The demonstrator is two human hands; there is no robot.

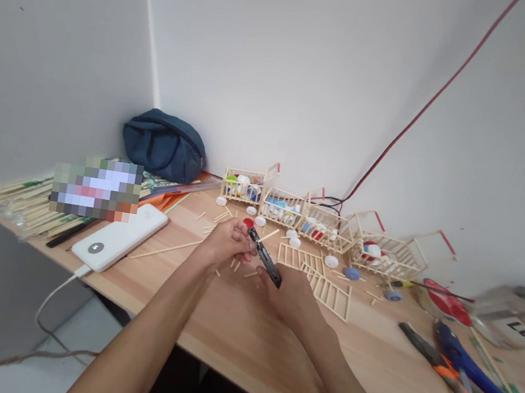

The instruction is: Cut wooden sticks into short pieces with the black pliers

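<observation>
My right hand (294, 294) is closed around a slim black hand tool (266, 260), whose exact kind I cannot make out. The tool's far end reaches my left hand (230, 242), where the fingers are pinched together. A short, thin wooden stick (269, 236) pokes out beside the tool's head and appears to be held in my left fingers. Small cut sticks (222, 215) lie scattered around both hands. Just right of my right hand, a ladder-like stick panel (333, 299) rests flat on the wooden table (227, 324).
Several little stick carts (244, 187) with bottle-cap wheels stand along the wall. Left are a white power bank (119, 237), bundled sticks (31, 206) and a blue pouch (166, 145). At right lie orange-and-black pliers (418, 344), a blue-handled tool (478, 373) and a clear jar (516, 323).
</observation>
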